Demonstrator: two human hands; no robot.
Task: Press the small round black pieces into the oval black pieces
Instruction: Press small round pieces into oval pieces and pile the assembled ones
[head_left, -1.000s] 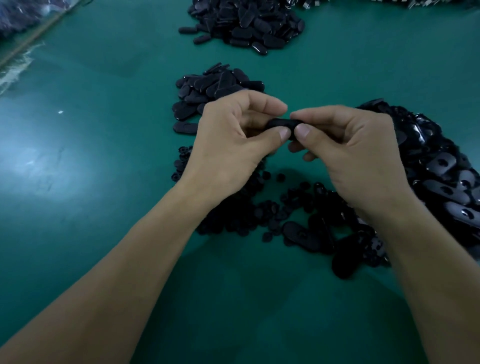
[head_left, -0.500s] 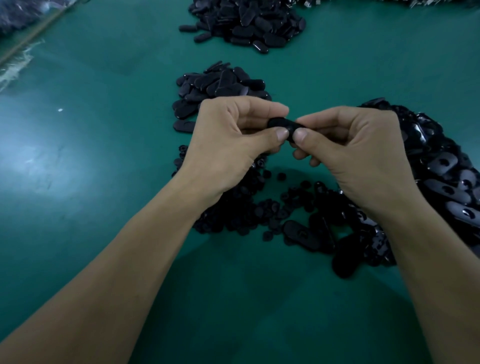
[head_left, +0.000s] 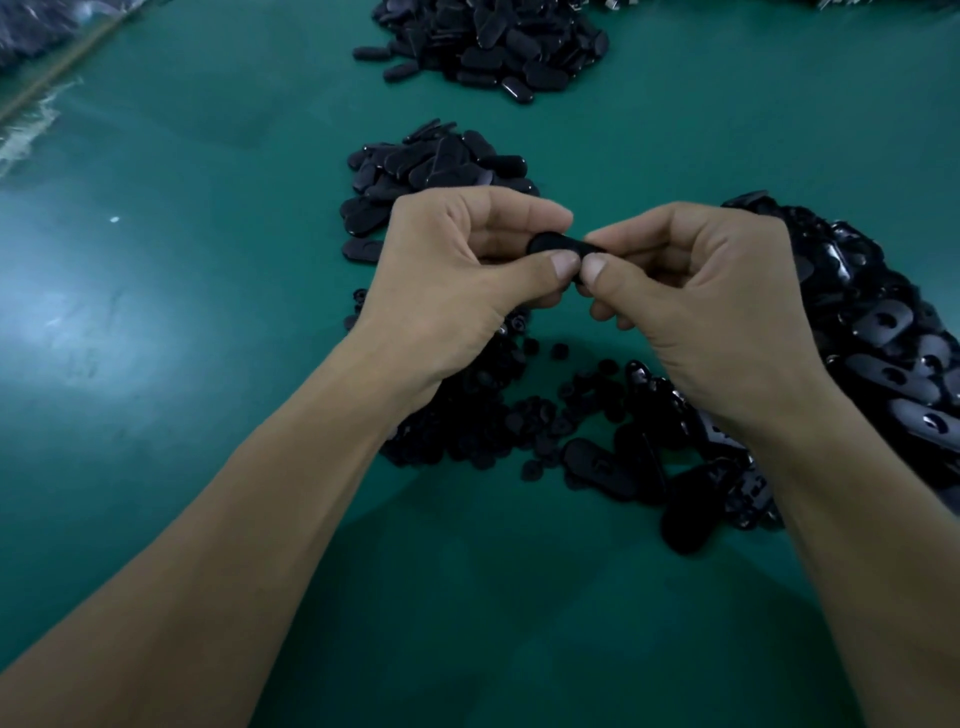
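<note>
Both hands meet above the green table. My left hand (head_left: 452, 275) and my right hand (head_left: 696, 301) pinch one oval black piece (head_left: 553, 243) between thumbs and forefingers; the thumb tips press side by side on its near face. Whether a small round piece sits in it is hidden by the thumbs. Below the hands lies a scatter of small round black pieces (head_left: 498, 415). A heap of oval black pieces with holes (head_left: 883, 332) lies to the right.
A smaller pile of oval pieces (head_left: 441, 166) lies just beyond my left hand, and a bigger pile (head_left: 498, 47) sits at the far edge. Loose oval pieces (head_left: 597, 467) lie near my right wrist. The green table (head_left: 182, 312) stretches bare to the left.
Both hands have kept their pinch on the oval piece. The thumbs have closed together over its near face and the hands have sunk slightly.
</note>
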